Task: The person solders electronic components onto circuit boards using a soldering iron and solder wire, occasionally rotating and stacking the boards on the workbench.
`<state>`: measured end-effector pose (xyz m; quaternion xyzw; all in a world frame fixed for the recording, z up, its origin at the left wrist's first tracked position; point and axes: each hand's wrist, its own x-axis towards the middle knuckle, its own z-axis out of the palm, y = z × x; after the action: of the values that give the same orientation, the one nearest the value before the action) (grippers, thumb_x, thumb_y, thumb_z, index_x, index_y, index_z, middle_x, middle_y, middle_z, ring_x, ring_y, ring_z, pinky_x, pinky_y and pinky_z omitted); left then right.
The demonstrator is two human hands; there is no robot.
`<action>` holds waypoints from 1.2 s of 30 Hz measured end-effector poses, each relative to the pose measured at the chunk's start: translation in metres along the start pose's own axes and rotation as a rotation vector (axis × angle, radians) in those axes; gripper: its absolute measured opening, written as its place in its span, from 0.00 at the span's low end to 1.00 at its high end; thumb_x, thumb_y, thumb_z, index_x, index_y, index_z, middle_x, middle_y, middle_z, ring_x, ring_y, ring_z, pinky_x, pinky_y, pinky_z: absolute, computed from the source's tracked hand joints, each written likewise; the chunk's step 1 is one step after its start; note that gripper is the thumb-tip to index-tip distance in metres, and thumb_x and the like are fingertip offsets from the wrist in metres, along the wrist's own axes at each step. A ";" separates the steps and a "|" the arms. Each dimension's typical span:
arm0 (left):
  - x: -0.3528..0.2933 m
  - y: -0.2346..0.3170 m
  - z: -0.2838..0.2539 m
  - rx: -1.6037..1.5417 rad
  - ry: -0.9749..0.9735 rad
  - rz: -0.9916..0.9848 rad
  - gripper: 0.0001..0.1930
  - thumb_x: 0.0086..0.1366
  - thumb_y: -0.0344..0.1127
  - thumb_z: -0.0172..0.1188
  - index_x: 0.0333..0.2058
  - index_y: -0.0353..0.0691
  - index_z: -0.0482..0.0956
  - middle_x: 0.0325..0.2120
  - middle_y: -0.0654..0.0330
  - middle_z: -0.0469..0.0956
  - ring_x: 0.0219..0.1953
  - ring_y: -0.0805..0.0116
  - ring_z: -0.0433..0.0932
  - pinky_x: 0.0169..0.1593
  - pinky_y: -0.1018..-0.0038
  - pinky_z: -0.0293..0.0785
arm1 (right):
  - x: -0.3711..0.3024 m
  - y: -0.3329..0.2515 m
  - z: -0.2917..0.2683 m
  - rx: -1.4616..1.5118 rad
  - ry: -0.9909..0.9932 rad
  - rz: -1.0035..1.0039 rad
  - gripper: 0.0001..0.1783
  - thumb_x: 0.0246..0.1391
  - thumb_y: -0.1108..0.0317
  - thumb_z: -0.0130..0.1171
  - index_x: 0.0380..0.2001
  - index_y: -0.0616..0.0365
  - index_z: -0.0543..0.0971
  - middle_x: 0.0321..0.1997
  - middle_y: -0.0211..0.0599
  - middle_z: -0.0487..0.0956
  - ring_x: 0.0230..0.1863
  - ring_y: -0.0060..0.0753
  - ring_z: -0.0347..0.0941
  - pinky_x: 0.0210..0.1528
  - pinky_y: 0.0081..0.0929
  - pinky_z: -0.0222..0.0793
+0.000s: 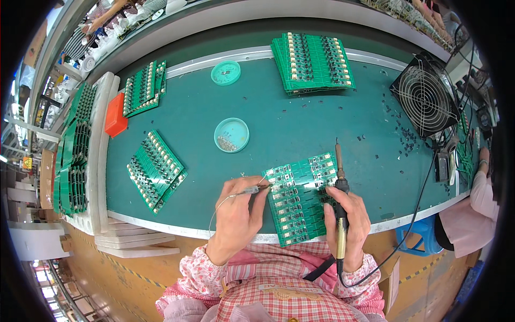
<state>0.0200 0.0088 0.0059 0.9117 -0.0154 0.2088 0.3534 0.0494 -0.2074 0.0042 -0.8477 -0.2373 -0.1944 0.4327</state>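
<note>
A green circuit board panel (298,201) with rows of small parts lies at the table's front edge, tilted slightly. My left hand (236,212) is closed at its left edge, pinching a thin solder wire (220,204) that loops down past the wrist. A short grey piece (251,190) shows between the fingers; its kind is unclear. Wrapped in my right hand (351,220) is a soldering iron (341,204), its tip pointing to the far side, beyond the panel's right edge. The right fingertips touch the panel's right side.
Round green dishes, one with small silvery parts (232,135) and another (225,73), stand mid-table. Board stacks (316,63) (156,170) lie around, with a red box (116,115) at left. A fan (425,96) and scattered black bits are at right. The iron's cord (410,236) curves rightward.
</note>
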 end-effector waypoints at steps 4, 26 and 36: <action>0.001 0.000 0.001 0.016 -0.011 0.004 0.08 0.59 0.21 0.63 0.37 0.36 0.79 0.38 0.57 0.82 0.38 0.54 0.79 0.43 0.65 0.73 | -0.002 0.001 0.001 0.016 0.012 0.008 0.23 0.46 0.83 0.67 0.49 0.63 0.80 0.39 0.44 0.82 0.38 0.46 0.79 0.44 0.36 0.75; 0.003 -0.002 0.004 0.032 -0.002 0.055 0.09 0.59 0.21 0.63 0.39 0.37 0.79 0.37 0.58 0.82 0.34 0.55 0.78 0.40 0.65 0.71 | -0.005 -0.011 0.000 0.355 0.034 0.056 0.11 0.60 0.69 0.62 0.44 0.61 0.79 0.25 0.34 0.83 0.24 0.28 0.76 0.30 0.25 0.71; 0.002 -0.003 0.005 0.028 0.017 0.082 0.11 0.56 0.20 0.64 0.38 0.36 0.79 0.37 0.58 0.82 0.35 0.55 0.79 0.41 0.65 0.72 | -0.001 -0.018 0.007 0.644 0.049 0.192 0.13 0.66 0.61 0.57 0.44 0.61 0.74 0.27 0.39 0.85 0.28 0.26 0.81 0.32 0.23 0.73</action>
<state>0.0239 0.0081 0.0019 0.9134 -0.0469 0.2308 0.3320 0.0397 -0.1932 0.0115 -0.6810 -0.1951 -0.0881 0.7003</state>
